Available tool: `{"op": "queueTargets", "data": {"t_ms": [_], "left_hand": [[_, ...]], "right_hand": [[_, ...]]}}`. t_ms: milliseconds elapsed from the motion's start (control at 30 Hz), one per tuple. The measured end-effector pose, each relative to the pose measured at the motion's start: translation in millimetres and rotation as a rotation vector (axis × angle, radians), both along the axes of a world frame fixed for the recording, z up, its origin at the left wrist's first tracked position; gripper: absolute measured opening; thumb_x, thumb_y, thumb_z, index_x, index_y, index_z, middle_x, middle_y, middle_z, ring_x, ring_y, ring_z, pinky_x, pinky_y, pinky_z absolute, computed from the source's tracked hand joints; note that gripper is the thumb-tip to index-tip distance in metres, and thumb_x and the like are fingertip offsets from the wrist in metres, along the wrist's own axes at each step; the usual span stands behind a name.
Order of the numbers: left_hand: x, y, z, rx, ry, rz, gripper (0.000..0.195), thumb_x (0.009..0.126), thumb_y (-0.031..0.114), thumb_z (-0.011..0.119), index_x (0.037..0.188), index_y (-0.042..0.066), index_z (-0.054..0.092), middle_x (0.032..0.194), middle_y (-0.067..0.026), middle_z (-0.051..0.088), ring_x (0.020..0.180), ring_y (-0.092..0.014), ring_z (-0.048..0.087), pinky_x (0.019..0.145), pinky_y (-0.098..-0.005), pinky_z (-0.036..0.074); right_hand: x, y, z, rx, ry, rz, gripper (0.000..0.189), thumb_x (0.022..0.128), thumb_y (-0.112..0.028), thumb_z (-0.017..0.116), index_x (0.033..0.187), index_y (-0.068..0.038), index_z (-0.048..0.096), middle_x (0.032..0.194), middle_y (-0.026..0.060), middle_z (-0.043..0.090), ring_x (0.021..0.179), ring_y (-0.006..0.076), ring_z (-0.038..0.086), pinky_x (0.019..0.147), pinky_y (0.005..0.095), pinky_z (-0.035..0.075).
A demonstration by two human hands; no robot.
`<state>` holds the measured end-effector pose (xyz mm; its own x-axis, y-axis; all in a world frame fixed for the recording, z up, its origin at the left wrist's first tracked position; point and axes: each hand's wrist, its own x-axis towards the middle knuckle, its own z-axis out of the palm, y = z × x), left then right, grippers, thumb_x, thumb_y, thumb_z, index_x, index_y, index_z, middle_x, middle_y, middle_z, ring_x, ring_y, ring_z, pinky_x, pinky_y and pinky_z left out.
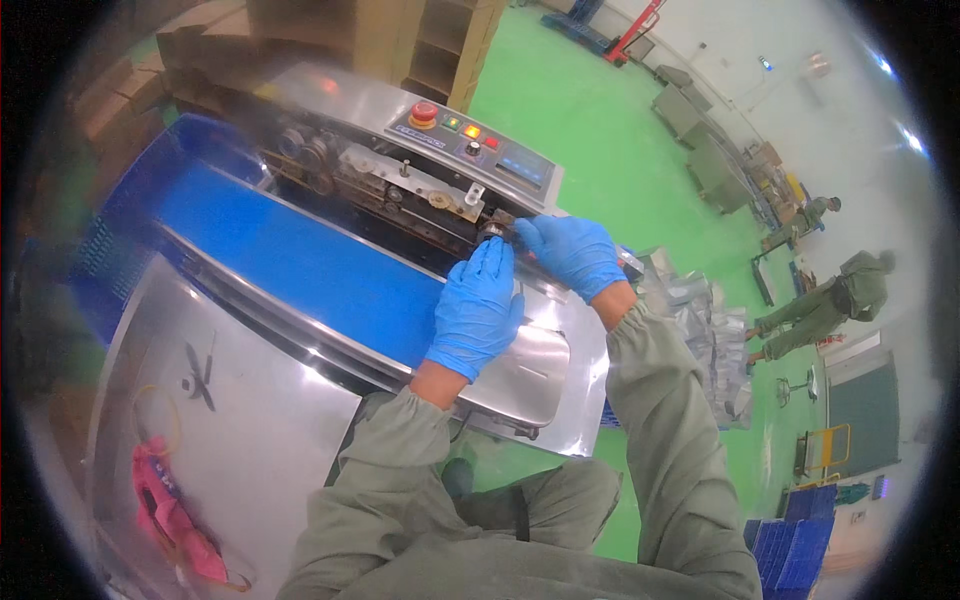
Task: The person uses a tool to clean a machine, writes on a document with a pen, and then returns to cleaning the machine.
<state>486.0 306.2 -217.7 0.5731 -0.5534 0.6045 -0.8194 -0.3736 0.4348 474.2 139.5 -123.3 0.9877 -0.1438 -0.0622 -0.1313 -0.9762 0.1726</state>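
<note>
A continuous band sealing machine with a metal control panel (480,142) and a blue conveyor belt (300,255) stands before me. My left hand (480,307), in a blue glove, reaches over the belt's right end, its fingertips at a small dark roller part (493,231) of the sealing mechanism. From the right, my right hand (574,251), also gloved in blue, bends its fingers at the same part. The fingers hide much of it, so whether either hand grips it cannot be told. Left of the hands runs the exposed mechanism with its metal bracket (405,176).
Scissors (199,379) and a pink cloth item (169,510) lie on the steel table (262,442) at lower left. A blue crate (112,247) stands by the belt's far left end. Silver pouches (712,345) are piled at right. Two people are farther off.
</note>
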Motion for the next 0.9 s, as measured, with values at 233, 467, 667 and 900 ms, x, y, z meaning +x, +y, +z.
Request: {"op": "queueTargets", "data": {"t_ms": [233,467,667,900], "left_hand": [[-3.0,-1.9,3.8,0.024,0.013,0.019,0.065,0.085,0.027,0.063,0.136,-0.009,0.047,0.136,-0.0235,0.052,0.126,-0.032,0.050,0.097,-0.0417,0.044],[-2.0,-1.9,8.1,-0.031,0.102,-0.051,0.065,0.085,0.022,0.063,0.139,-0.008,0.045,0.142,-0.0262,0.048,0.129,-0.038,0.049,0.104,-0.0465,0.042],[-2.3,0.5,3.5,-0.038,0.080,-0.032,0.064,0.085,0.022,0.063,0.138,-0.009,0.046,0.141,-0.0258,0.048,0.129,-0.037,0.049,0.103,-0.0470,0.042],[-5.4,-4.7,7.0,0.109,0.035,0.012,0.066,0.087,0.027,0.062,0.140,-0.008,0.044,0.141,-0.0244,0.048,0.130,-0.034,0.047,0.100,-0.0445,0.041]], "right_hand": [[-5.1,-0.6,-7.3,0.031,-0.056,0.036,0.050,0.102,-0.046,0.037,0.099,-0.010,0.071,0.098,0.0185,0.072,0.091,0.0400,0.068,0.082,0.0475,0.053],[-6.9,-1.7,-3.5,-0.032,-0.079,0.078,0.039,0.101,-0.040,0.042,0.100,-0.012,0.068,0.096,0.0149,0.072,0.088,0.0377,0.070,0.075,0.0478,0.055],[-5.9,16.2,3.1,-0.011,-0.020,-0.023,0.039,0.101,-0.042,0.043,0.100,-0.012,0.068,0.095,0.0159,0.072,0.086,0.0372,0.070,0.071,0.0493,0.055],[-6.2,-6.5,-4.5,-0.056,-0.061,0.034,0.051,0.103,-0.048,0.037,0.096,-0.010,0.071,0.094,0.0180,0.072,0.086,0.0389,0.070,0.075,0.0491,0.054]]}}
